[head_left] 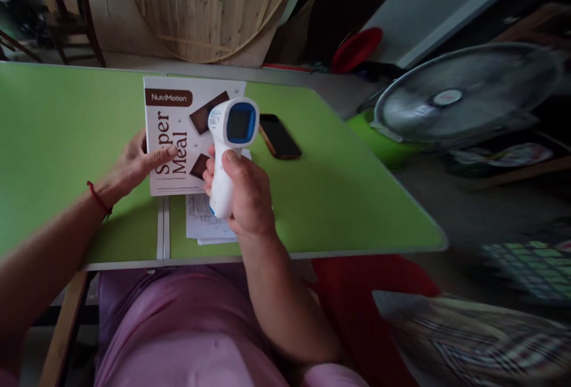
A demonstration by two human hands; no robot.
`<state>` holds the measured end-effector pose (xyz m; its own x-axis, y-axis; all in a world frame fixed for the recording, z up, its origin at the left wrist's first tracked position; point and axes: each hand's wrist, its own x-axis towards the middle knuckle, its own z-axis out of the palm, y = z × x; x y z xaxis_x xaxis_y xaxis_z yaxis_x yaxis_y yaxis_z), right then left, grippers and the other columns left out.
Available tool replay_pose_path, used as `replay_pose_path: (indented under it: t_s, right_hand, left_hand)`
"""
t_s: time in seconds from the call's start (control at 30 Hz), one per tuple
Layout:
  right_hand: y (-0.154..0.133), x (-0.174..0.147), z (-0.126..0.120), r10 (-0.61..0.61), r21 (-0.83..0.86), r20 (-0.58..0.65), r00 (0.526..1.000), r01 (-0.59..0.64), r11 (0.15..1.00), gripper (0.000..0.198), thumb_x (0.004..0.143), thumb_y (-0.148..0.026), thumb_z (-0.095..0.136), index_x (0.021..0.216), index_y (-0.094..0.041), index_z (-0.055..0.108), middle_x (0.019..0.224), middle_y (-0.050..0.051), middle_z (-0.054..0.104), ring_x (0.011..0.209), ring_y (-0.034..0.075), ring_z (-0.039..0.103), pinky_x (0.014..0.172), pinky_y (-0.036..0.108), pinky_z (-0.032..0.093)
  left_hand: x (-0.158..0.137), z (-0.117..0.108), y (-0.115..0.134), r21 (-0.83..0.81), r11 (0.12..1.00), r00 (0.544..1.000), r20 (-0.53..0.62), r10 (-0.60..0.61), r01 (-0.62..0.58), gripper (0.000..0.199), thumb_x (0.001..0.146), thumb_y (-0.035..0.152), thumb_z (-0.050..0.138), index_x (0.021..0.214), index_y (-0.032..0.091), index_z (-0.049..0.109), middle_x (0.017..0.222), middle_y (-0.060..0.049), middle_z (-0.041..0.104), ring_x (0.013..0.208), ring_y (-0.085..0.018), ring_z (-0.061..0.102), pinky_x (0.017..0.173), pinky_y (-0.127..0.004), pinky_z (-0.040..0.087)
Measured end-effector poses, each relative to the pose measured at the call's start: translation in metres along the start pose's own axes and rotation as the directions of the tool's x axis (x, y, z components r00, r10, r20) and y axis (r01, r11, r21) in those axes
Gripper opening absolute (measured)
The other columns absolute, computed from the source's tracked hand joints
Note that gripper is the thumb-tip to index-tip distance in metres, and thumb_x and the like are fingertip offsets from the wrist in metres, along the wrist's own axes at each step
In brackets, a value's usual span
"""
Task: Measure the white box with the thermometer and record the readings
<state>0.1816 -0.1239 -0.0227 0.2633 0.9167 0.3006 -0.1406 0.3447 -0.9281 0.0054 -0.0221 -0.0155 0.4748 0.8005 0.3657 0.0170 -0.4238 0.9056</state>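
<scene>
Thermometer (220, 137) and box (187, 137) share the middle of your view, the first in front of the second, above the green worktop (348, 197). Your right grip (252, 188) is wrapped around the thermometer's white handle, thumb toward you; only some fingertips show past its far side. Its blue-framed screen faces you, dark, with no reading you could make out. The nose points away and is hidden, so you cannot tell whether it touches the box.

Your left grip (134, 164) grasps the box by its left edge, thumb across the front and covering part of "Super"; the other fingers are mostly hidden behind it. The thermometer and your right grip block the box's lower right. You cannot tell whether the box rests on the worktop or is held clear.

Papers (207, 223) poke out below the box, their writing too small to read. Just right of the thermometer lies a phone (280, 135), its screen dark. Farther right, the fan (473, 93) is blurred, and the round board (214, 0) is cut off at the top.
</scene>
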Motion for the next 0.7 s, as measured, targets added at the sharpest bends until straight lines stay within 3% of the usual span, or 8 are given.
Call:
replay_pose_path:
  t_s: [0.33,0.7]
  right_hand:
    - [0.002,-0.004,-0.001,0.004,0.083,-0.02,1.0,-0.002,0.997,0.056,0.079,-0.071,0.078,0.098,-0.018,0.072,0.073,-0.001,0.057,0.062,0.012,0.05,0.052,0.029,0.038]
    - [-0.002,-0.006,-0.004,0.023,-0.018,-0.015,1.0,-0.023,1.0,0.061,0.079,-0.077,0.074,0.103,-0.02,0.072,0.074,0.0,0.056,0.064,0.014,0.051,0.055,0.031,0.04]
  left_hand:
    - [-0.001,0.002,0.008,-0.017,1.0,0.999,0.038,0.01,-0.009,0.058,0.081,0.063,0.084,0.116,0.018,0.072,0.118,-0.013,0.079,0.104,-0.035,0.076,0.088,-0.048,0.065]
    - [0.007,-0.021,0.006,0.206,0.978,0.993,0.103,-0.051,0.028,0.065,0.081,0.066,0.082,0.124,0.02,0.07,0.118,-0.015,0.078,0.106,-0.037,0.074,0.089,-0.053,0.062]
